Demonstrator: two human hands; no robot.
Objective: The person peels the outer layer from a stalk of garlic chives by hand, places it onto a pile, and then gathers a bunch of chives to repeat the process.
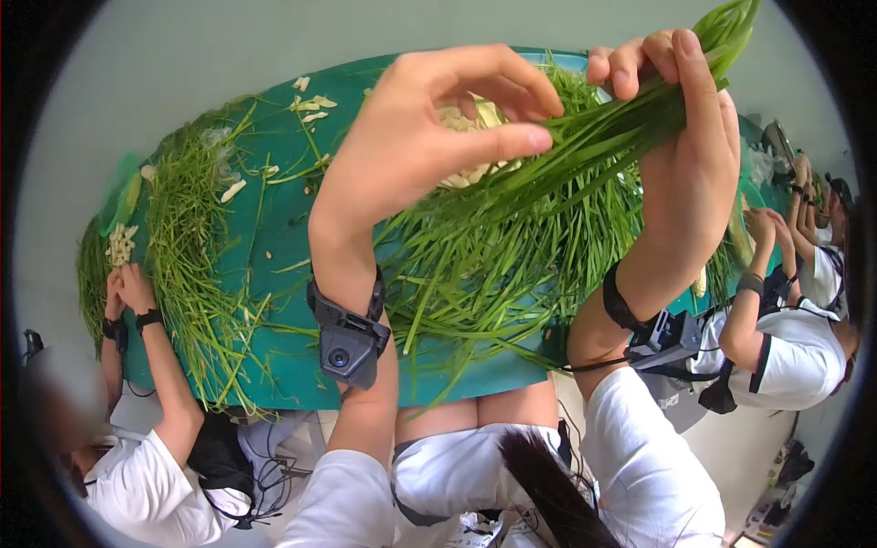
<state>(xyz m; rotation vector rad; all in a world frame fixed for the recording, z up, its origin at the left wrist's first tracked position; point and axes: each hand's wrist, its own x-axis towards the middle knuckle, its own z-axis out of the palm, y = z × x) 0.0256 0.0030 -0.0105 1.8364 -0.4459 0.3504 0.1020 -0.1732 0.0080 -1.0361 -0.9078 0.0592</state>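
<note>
High over the table, my right hand (699,119) is wrapped round a bunch of garlic chives (598,151), long flat green leaves that slant from upper right to lower left. My left hand (429,119) is curved beside the bunch. Its thumb and index fingertips are a little apart, right at the edge of the leaves. Under both hands spreads a large pile of loose chives (493,260). Partly hidden behind my left hand is a heap of pale cut pieces (470,173). Black straps with small cameras sit on both my wrists.
A green table (301,237) carries another long heap of chives (196,247) on the left and scattered pale bits (313,105) at the back. A person (155,457) at left handles pale pieces (121,245); another person (790,342) sits at right, with more people beyond.
</note>
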